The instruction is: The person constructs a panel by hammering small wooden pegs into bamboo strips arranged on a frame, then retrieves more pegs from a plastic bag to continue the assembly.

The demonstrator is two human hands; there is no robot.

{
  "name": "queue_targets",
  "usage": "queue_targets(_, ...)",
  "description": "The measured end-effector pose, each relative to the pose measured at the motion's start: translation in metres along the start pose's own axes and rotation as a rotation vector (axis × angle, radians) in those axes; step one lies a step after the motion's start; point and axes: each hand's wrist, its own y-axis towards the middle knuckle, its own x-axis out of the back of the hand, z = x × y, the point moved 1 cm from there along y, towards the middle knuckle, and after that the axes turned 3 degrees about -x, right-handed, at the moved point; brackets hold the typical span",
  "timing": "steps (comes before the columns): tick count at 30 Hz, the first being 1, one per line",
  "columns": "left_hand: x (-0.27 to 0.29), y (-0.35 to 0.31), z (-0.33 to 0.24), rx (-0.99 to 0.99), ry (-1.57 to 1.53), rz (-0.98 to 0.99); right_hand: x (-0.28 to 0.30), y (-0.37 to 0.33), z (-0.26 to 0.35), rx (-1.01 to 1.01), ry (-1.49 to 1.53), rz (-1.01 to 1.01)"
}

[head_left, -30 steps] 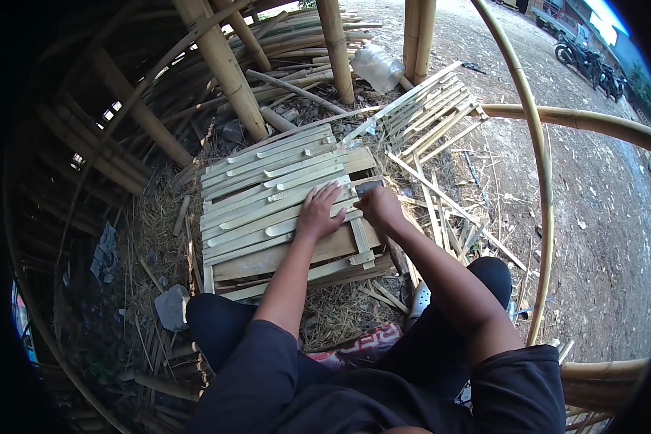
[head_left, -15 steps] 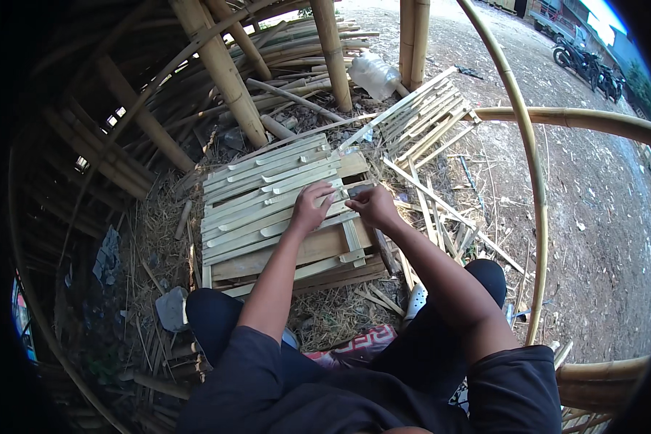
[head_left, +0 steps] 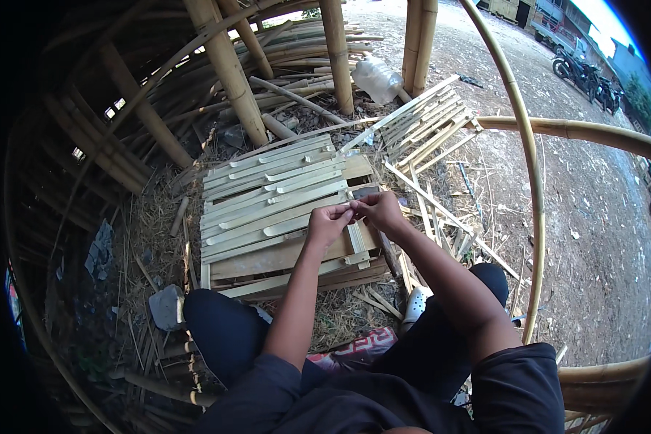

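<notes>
- Slatted bamboo panel [head_left: 253,221] is laid mostly left of the fingers [head_left: 338,212], slats [head_left: 249,244] running roughly left–right.
- Left hand [head_left: 328,226] is placed nearer its middle than right hand [head_left: 380,212].
- Fingertips are pinched together; contents cannot be told.

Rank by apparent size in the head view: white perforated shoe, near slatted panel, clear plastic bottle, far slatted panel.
1. Near slatted panel
2. Far slatted panel
3. Clear plastic bottle
4. White perforated shoe, visible part only
Differing distances leave real sizes unsure.

Block letters [head_left: 376,339] on red-and-white material [head_left: 345,354]
</notes>
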Motion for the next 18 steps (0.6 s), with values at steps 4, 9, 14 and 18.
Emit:
queue_targets(4, 0.004, 0.002, 0.006, 0.030, 0.074, -0.022, -0.004, 0.005, -0.006, 0.033, 0.012, 0.006)
queue_targets(9, 0.004, 0.005, 0.015, 0.075, 0.101, -0.030, -0.006, 0.008, -0.015, 0.116, -0.024, 0.008)
queue_targets(14, 0.009, 0.010, 0.026, 0.024, 0.174, -0.089, -0.008, 0.008, -0.009, 0.045, -0.150, -0.014)
queue_targets(18, 0.008, 0.013, 0.028, 0.076, 0.271, -0.133, -0.010, 0.013, -0.013, 0.038, -0.174, 0.008)
